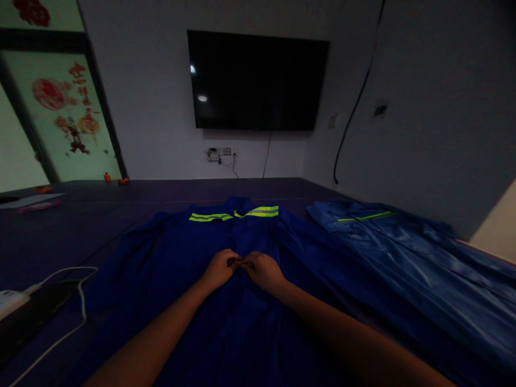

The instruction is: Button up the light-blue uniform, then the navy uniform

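Observation:
A dark blue work jacket (193,252) with yellow reflective stripes lies spread flat on a dark purple surface (60,226) in front of me. My left hand (220,267) and my right hand (264,270) meet at the jacket's centre front. Both pinch the fabric at the front closure, fingertips almost touching. What sits between the fingers is too small and dark to make out.
A second blue garment (403,252) with a thin yellow stripe lies to the right. A white cable (76,290) and a white device (10,301) lie at the left edge. A black wall screen (258,80) hangs ahead, with a socket (221,153) below it.

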Tool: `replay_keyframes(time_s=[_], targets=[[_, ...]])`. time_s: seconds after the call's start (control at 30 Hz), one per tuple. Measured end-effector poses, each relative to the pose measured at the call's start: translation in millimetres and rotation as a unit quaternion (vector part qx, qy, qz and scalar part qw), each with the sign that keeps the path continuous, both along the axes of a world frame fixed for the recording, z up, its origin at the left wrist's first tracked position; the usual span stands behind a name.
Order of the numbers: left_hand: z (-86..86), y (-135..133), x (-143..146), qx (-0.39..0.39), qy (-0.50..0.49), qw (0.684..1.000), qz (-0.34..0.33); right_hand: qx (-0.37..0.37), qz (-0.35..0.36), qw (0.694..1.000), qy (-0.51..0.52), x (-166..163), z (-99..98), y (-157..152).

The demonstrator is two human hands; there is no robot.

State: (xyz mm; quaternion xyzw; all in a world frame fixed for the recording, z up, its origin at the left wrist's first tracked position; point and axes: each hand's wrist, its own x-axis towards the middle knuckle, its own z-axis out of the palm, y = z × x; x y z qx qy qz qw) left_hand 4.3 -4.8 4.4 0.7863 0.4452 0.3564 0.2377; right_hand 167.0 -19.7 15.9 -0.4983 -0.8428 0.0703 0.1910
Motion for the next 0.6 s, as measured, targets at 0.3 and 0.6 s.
replay_keyframes(time_s=[0.3,0.6], targets=[[-1.5,0.9,-0.4,-0.006,-0.007,1.000,-0.009,0.017,0.017,0.998,0.054,0.5,-2.3,-0.3],[5.0,-5.4,-2.2,0.002,-0.068,0.998,0.011,0.015,-0.020,0.984,0.174,3.2,2.7,-6.6]])
